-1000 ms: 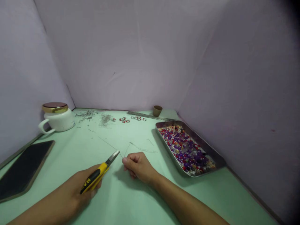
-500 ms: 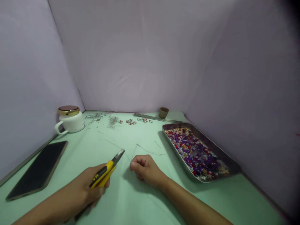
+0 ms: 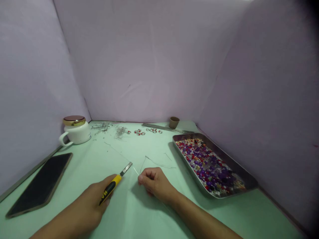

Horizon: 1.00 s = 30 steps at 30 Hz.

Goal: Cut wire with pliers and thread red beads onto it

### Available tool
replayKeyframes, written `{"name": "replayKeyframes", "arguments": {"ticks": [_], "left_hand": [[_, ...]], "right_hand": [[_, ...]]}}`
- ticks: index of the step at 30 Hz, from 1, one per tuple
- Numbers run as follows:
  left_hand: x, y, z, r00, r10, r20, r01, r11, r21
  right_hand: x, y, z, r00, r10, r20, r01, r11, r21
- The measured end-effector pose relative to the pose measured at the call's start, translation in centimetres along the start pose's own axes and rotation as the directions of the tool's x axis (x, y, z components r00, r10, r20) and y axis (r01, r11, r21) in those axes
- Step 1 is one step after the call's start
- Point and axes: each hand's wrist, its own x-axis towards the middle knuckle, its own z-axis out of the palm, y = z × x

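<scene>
The right hand (image 3: 156,183), fingers together, is pinching thin silvery metal wire (image 3: 136,170), slanting away leftward (toward yellow-black steel-tipped pliers (image 3: 112,188) the left hand (image 3: 93,202) is gripping).

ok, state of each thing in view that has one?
Left hand: closed around the pliers.
Right hand: pinching wire between thumb and finger.
Pliers: held, tip at the wire; whether clamped is unclear.
Wire: straight between right hand and pliers tip.
White mug: upright, lid on.
Phone: flat, screen dark.
Tray: holding mixed beads.
Small cup: upright.
</scene>
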Motion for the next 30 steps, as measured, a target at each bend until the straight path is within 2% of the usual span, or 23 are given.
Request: {"name": "replayKeyframes", "arguments": {"ticks": [5,8,12,21,30], "left_hand": [[0.2,-1.3,0.6,0.992,0.041,-0.116,-0.022,0.987,0.157],[0.2,-2.2,0.8,0.990,0.045,-0.134,-0.019,0.982,0.188],[0.1,-2.5,0.8,0.987,0.053,-0.153,-0.019,0.978,0.210],[0.2,-2.5,0.7,0.993,0.026,-0.116,0.003,0.968,0.250],[0.2,-2.7,0.6,0.991,0.059,-0.122,-0.040,0.988,0.150]], "right_hand": [[0.1,0.0,0.0,1.000,0.005,0.000,-0.005,1.000,0.014],[0.1,-0.1,0.2,1.000,-0.001,0.002,0.001,1.000,0.024],[0.0,-0.3,0.3,1.000,0.010,0.011,-0.011,1.000,0.010],[0.0,-0.1,0.4,1.000,-0.004,0.021,0.003,0.999,0.047],[0.3,0.1,0.4,1.000,-0.007,0.008,0.006,0.999,0.032]]}}
